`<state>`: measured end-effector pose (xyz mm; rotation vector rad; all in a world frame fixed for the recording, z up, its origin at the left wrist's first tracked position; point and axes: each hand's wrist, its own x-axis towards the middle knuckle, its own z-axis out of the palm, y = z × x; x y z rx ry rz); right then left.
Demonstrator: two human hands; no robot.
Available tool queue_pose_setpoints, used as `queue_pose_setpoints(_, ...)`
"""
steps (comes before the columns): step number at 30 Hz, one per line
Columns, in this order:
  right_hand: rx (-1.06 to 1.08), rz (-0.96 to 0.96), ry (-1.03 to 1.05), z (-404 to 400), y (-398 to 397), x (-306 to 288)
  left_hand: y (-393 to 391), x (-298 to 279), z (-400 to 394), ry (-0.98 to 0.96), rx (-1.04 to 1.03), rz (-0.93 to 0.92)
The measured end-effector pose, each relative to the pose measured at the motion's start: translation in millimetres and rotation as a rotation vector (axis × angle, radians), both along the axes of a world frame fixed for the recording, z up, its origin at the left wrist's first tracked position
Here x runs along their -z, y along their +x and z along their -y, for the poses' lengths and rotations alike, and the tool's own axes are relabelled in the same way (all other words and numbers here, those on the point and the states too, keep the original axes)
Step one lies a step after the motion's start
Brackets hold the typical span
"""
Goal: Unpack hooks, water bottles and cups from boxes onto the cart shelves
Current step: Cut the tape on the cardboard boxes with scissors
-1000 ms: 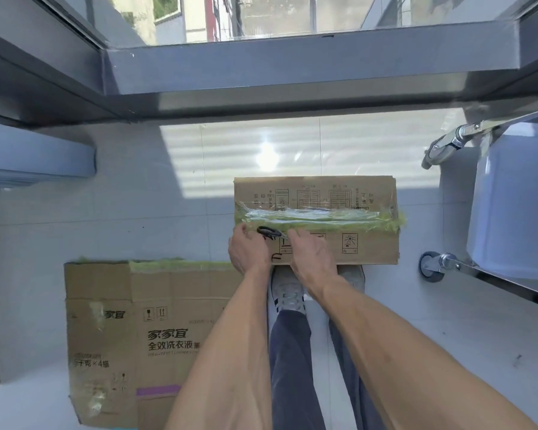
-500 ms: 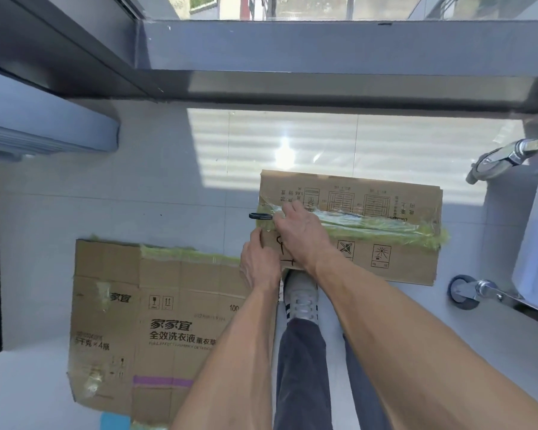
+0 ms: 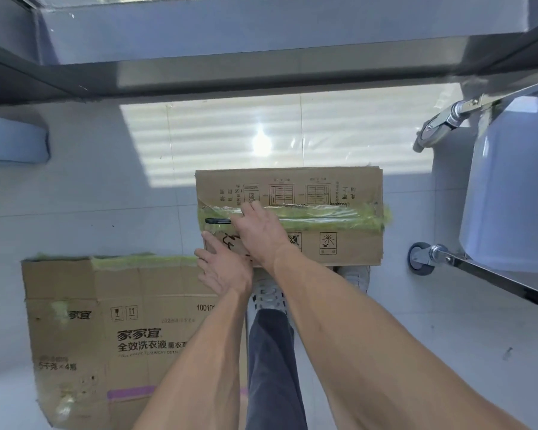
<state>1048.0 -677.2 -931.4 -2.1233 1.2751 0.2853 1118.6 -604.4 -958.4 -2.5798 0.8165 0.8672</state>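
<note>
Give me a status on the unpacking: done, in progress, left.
Done: nothing unpacked; no hooks, bottles or cups in sight. In progress: the right hand holds a black tool at the green tape sealing the small box, while the left hand steadies its near corner. Left: opening it, opening the large detergent box, whose seam also looks taped, and loading the cart.

A sealed cardboard box [image 3: 333, 193], its seam taped yellow-green, lies flat on the floor beside a larger box [image 3: 106, 321].
</note>
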Motion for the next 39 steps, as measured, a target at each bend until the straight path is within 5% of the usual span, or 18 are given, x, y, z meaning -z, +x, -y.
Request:
queue_pose_setpoints(17, 0.024, 0.119, -0.021, 6, -9, -13, 5, -2, -3, -0.153, -0.288, -0.042)
queue_pose_setpoints(27, -0.087, -0.047, 0.037, 10, 42, -1, 33, 9, -13, -0.152, -0.167, -0.181)
queue_pose_setpoints(39, -0.074, -0.085, 0.026, 2, 14, 2, 40, 8, -11, -0.003, -0.114, -0.082)
